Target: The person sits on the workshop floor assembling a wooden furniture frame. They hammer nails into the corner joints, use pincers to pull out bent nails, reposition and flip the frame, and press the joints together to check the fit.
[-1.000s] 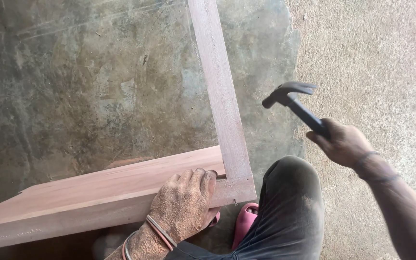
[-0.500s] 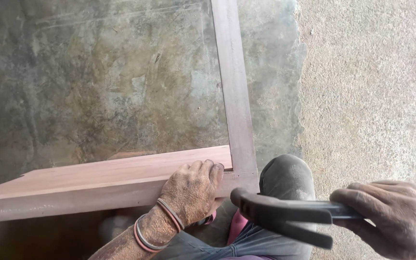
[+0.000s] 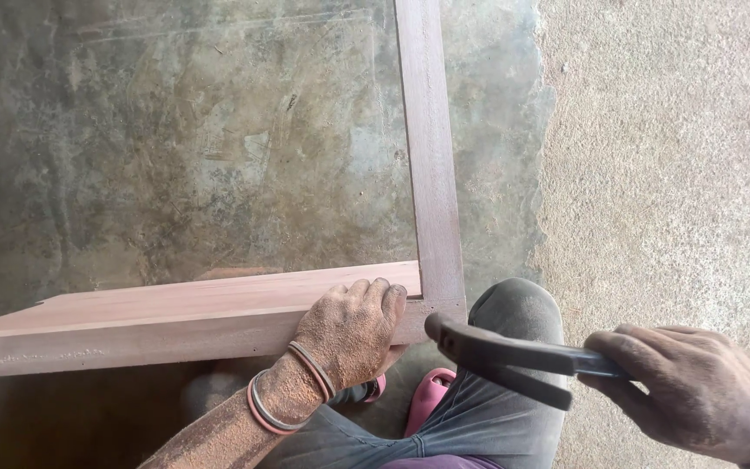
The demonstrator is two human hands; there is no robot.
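Note:
My left hand (image 3: 351, 332), dusted with sawdust and with bands at the wrist, presses down on the corner of a reddish wooden frame (image 3: 431, 174). Its wide lower board (image 3: 158, 317) runs left; a narrower strip runs away from me. My right hand (image 3: 696, 393) grips the handle of a dark claw hammer (image 3: 496, 354). The hammer head sits low, right beside the frame's corner joint, just right of my left fingers.
My bent knee in grey trousers (image 3: 514, 321) is right behind the corner, with a pink sandal (image 3: 427, 398) below it. Dark stained concrete floor (image 3: 175, 148) lies inside the frame; lighter rough concrete (image 3: 679, 156) is on the right.
The hammer was raised at the right a second ago; it has swung down to the frame's corner. My left hand has stayed on the corner.

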